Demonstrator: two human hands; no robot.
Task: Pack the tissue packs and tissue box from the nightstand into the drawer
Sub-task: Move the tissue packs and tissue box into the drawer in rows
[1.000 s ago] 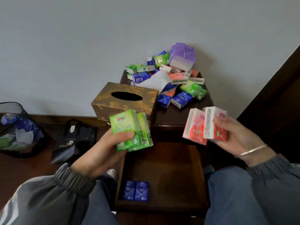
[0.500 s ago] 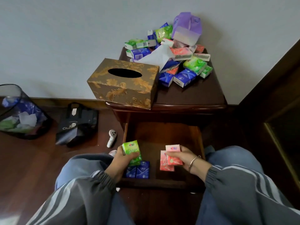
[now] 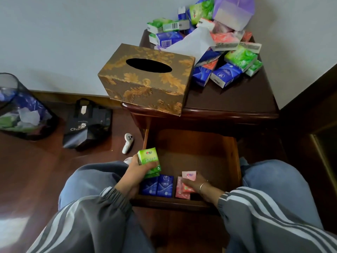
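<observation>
- Tissue packs, green, are squeezed in my left grip, just over the drawer.
- My right grip holds pink packs down inside it.
- Blue packs lie between my grips.

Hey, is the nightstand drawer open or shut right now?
Open. The drawer is pulled out from under the nightstand top, its wooden floor showing, with two blue tissue packs standing at its near edge.

A pale grey wall meets a dark, glossy wooden floor.
</observation>
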